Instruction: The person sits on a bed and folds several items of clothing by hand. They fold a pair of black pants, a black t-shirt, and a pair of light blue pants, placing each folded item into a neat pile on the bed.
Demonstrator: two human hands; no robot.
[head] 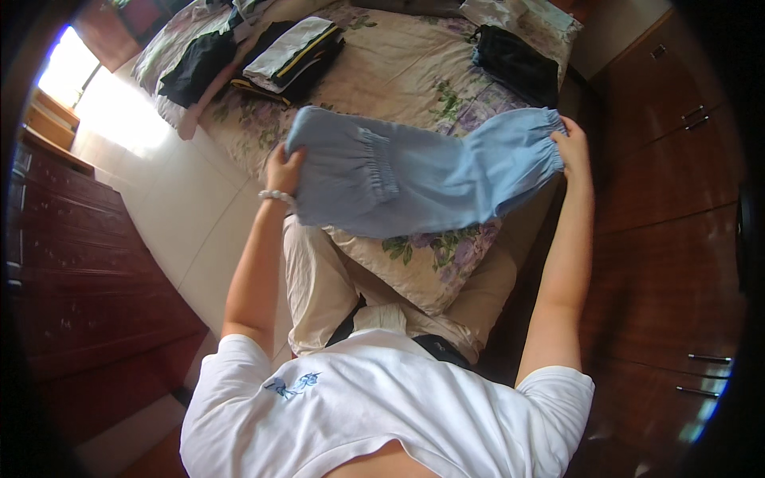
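Light blue trousers (430,173) with gathered elastic are stretched sideways between my two hands, above the near corner of a bed (382,66) with a floral cover. My left hand (284,170), with a beaded bracelet at the wrist, grips the folded left end. At the right, my right hand (571,146) pinches the gathered elastic edge. One elastic band lies across the cloth nearer my left hand. The lower edge of the cloth hangs over the bed's corner, above my legs.
Folded white and black clothes with yellow trim (293,57) lie at the bed's back left, beside a dark garment (200,66). A folded black garment (517,63) rests at the back right. Wooden cabinets (663,239) stand on the right, a dark red wooden door or cabinet (89,257) on the left.
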